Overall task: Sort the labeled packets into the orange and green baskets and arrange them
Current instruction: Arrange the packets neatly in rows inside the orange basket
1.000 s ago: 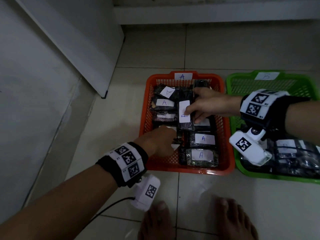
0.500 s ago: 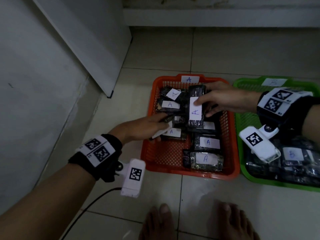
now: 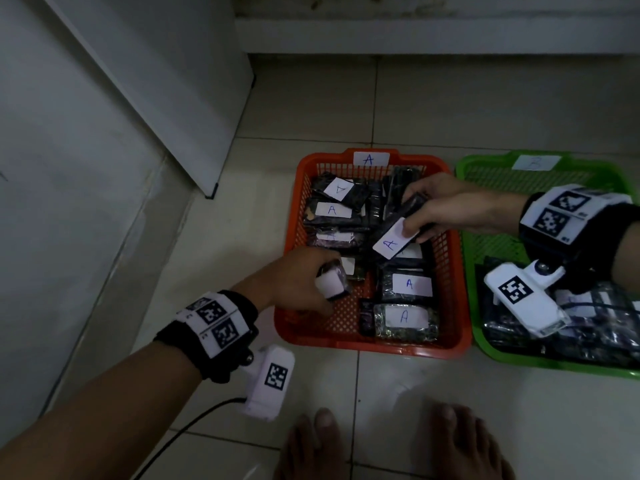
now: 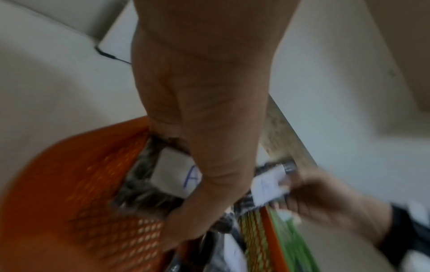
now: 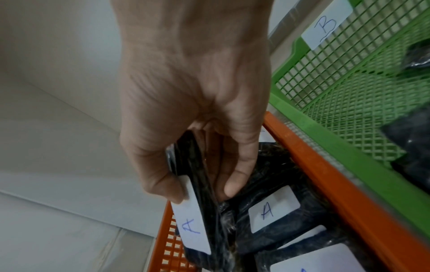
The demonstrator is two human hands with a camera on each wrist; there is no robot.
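Note:
The orange basket (image 3: 367, 344) marked A holds several dark packets with white A labels. My right hand (image 3: 440, 209) pinches one A packet (image 3: 398, 233) lifted and tilted over the basket's middle; in the right wrist view the right hand (image 5: 197, 103) has its thumb on that packet's (image 5: 200, 211) label. My left hand (image 3: 301, 282) grips another A packet (image 3: 334, 282) above the basket's bare near-left floor; the left wrist view shows the left hand (image 4: 204, 128) curled round that packet (image 4: 172, 176). The green basket (image 3: 481, 188) marked B stands to the right with dark packets at its near end.
A white wall and a panel's corner (image 3: 207, 192) stand left of the baskets. Tiled floor (image 3: 415, 98) lies beyond them, up to a white ledge. My bare feet (image 3: 391, 445) are just in front of the orange basket. A cable (image 3: 180, 431) trails from the left wrist camera.
My left hand lifted an A packet from the basket's left side and drew it toward the near-left corner. My right hand turned its packet from upright to slanted and shifted it slightly right.

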